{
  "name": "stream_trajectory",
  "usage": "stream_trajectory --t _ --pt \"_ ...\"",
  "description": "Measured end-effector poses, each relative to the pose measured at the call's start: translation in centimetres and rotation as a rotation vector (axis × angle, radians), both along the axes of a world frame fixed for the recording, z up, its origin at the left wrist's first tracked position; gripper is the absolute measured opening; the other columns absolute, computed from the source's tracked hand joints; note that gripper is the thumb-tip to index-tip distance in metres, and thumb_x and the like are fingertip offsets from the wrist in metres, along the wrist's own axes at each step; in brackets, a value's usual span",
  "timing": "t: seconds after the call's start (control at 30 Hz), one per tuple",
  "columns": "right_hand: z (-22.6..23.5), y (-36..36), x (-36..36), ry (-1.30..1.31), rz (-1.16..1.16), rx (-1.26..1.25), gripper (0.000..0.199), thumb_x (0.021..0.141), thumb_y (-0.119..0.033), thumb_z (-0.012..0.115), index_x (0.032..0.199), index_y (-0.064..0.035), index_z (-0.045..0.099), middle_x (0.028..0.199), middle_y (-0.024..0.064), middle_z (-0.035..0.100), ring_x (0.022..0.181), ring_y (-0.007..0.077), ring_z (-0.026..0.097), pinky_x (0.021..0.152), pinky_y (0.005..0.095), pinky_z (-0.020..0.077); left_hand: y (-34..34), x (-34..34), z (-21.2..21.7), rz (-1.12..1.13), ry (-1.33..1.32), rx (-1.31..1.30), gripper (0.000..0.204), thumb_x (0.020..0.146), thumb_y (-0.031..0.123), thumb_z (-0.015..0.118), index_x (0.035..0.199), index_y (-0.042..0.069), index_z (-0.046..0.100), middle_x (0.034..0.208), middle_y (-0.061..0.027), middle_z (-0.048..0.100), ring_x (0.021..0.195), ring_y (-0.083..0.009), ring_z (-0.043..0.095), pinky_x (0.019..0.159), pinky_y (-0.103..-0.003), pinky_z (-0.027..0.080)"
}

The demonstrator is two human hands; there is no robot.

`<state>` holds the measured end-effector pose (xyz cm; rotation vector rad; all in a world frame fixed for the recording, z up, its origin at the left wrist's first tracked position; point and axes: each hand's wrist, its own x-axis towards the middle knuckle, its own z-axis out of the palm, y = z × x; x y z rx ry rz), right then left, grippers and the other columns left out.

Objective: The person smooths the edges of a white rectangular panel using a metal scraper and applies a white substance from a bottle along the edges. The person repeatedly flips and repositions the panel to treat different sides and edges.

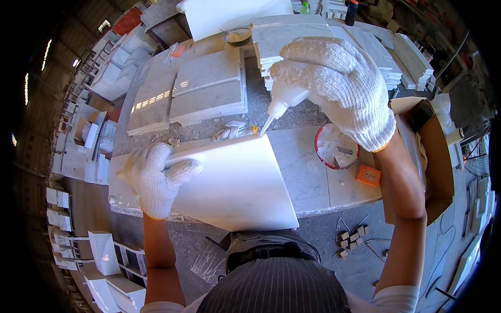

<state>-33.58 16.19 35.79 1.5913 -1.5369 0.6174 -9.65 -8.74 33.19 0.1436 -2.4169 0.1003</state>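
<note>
A smooth white stone slab [237,182] leans on edge against me at the near side of the worktable. My left hand [154,177], in a white knitted glove, grips the slab's upper left edge, thumb over its face. In my gloved right hand [339,83] is a white squeeze bottle [286,98], tipped down with its thin nozzle at the slab's upper right corner. The fingers wrap round the bottle and hide most of it. Just beyond the slab's top edge lies a crumpled white glove [234,130].
Marble tiles are stacked at the table's [305,156] back left [206,78] and back middle [287,31]. Right of the slab sit a red-rimmed bowl [336,147] of white material with a scraper, an orange box [368,176] and an open cardboard box [441,172]. Small blocks [355,237] lie on the floor.
</note>
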Motion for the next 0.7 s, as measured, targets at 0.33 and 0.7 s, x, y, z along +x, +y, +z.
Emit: stream_trajectory --t 0.33,0.7 --pt "0.03 -0.08 0.22 0.002 -0.015 -0.004 0.041 0.067 -0.008 0.075 0.107 -0.0143 0.070 0.112 0.0056 0.067 0.104 0.0270 0.066 0.085 0.0393 0.0559 0.00 0.02 0.03 -0.010 0.006 0.005 0.069 0.074 0.070 0.068 0.068 0.003 0.057 0.060 -0.0106 0.052 0.057 -0.0282 0.054 0.053 -0.039 0.040" --pt "0.03 0.11 0.28 -0.006 -0.023 0.006 0.043 0.067 -0.008 0.074 0.109 -0.0150 0.070 0.113 0.0054 0.066 0.105 0.0271 0.065 0.086 0.0395 0.0557 -0.02 0.02 0.04 -0.005 -0.006 -0.001 0.069 0.073 0.069 0.069 0.067 0.002 0.055 0.060 -0.0110 0.051 0.056 -0.0288 0.053 0.053 -0.039 0.039"
